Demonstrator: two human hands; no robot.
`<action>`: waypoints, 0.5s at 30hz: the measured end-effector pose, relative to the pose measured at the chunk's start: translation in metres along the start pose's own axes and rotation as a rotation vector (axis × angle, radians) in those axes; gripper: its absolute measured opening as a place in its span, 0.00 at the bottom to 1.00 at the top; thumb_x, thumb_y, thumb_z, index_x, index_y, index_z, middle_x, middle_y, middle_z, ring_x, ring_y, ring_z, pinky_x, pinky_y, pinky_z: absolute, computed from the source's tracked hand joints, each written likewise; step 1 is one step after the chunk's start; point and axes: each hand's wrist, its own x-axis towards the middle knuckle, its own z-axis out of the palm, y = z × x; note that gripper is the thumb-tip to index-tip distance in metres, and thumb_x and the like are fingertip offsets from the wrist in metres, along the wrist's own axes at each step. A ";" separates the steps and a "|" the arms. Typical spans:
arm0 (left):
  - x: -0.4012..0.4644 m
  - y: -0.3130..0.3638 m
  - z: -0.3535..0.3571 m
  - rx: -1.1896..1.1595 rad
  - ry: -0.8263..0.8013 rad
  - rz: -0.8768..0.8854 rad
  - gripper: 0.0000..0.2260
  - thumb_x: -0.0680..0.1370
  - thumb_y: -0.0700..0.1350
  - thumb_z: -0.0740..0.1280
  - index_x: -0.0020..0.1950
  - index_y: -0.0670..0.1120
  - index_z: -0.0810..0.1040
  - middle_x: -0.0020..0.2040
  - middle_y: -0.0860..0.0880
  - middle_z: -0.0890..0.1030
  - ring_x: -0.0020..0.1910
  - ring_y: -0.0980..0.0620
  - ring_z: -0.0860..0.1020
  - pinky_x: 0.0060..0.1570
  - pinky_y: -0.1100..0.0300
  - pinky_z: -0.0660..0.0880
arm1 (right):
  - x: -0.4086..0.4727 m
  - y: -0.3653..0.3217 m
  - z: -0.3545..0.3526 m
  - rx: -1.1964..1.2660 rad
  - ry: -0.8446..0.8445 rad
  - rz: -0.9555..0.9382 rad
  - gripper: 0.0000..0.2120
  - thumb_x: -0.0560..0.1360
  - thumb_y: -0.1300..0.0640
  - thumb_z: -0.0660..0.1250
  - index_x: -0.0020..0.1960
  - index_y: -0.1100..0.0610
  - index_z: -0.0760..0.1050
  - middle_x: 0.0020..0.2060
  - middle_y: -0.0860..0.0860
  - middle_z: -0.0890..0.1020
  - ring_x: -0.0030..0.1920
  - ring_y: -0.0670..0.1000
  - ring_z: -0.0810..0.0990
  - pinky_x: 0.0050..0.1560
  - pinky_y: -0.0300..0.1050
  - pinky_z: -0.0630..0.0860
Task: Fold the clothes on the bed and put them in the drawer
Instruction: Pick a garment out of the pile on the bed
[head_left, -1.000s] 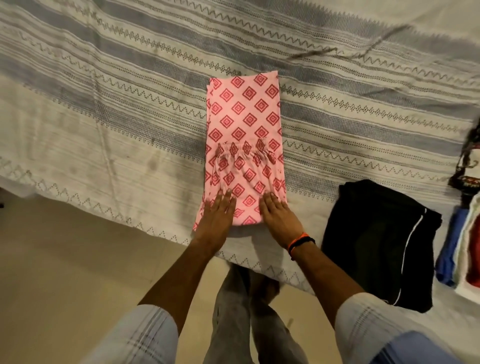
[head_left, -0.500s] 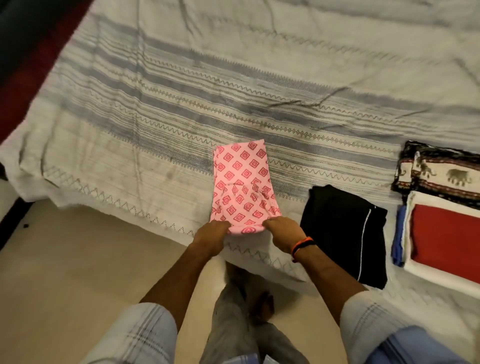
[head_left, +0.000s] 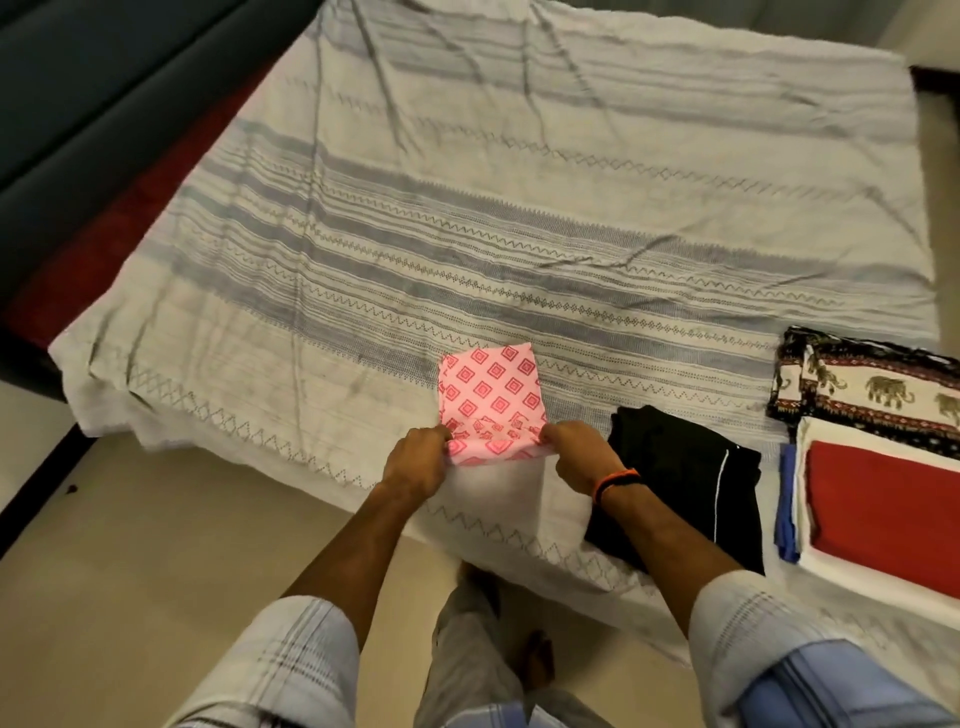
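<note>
At the near edge of the bed, both sets of fingers are grasping the pink garment: left fingers (head_left: 441, 434) curled round its near-left corner, right fingers (head_left: 548, 434) curled round its near-right corner. Left hand (head_left: 415, 460) and right hand (head_left: 582, 457) sit level with each other, knuckles up, with the cloth's lifted near edge spanning between them.

Pink garment (head_left: 491, 400): pink with a red diamond print, narrow folded rectangle, far part lying flat on the bed, near edge raised off the bedspread and turned up so a fold line runs hand to hand. It sits near the bed's front edge, roughly centre of view.

Right wrist carries an orange and black band (head_left: 615, 480). Both forearms bare, light checked sleeves (head_left: 291, 654) at the bottom of frame.

Bedspread (head_left: 467, 218): cream with grey stripes and zigzag rows, creased, covering the bed.

Just right of the right hand: folded black garment (head_left: 685, 478) with a thin white line down it, lying on the bed and partly under the right forearm. Further right: elephant-print cloth (head_left: 878, 389), folded, and nearer the bed edge a stack with red fabric (head_left: 883, 499) on white fabric and a blue edge (head_left: 787, 509) showing at its left side.

Floor (head_left: 156, 545) is pale, person's legs and feet visible below the bed edge.
</note>
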 end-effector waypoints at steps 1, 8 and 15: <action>0.010 0.000 -0.005 -0.028 0.014 -0.008 0.13 0.77 0.43 0.67 0.61 0.45 0.78 0.56 0.43 0.82 0.53 0.42 0.80 0.52 0.51 0.78 | 0.010 0.000 -0.005 0.017 0.012 0.008 0.15 0.77 0.67 0.59 0.62 0.59 0.75 0.58 0.56 0.80 0.58 0.58 0.77 0.56 0.47 0.72; 0.085 -0.008 -0.031 -0.161 0.017 -0.105 0.15 0.74 0.41 0.71 0.60 0.45 0.76 0.54 0.46 0.83 0.50 0.46 0.82 0.49 0.53 0.81 | 0.095 0.007 -0.026 0.134 0.088 0.129 0.13 0.77 0.63 0.62 0.60 0.56 0.77 0.56 0.54 0.81 0.54 0.56 0.79 0.51 0.46 0.77; 0.182 -0.027 -0.043 -0.218 0.064 -0.153 0.11 0.77 0.39 0.67 0.59 0.42 0.77 0.54 0.45 0.82 0.51 0.45 0.79 0.49 0.54 0.74 | 0.194 0.027 -0.028 0.167 0.066 0.232 0.12 0.77 0.62 0.64 0.59 0.55 0.77 0.55 0.55 0.81 0.55 0.57 0.79 0.51 0.49 0.75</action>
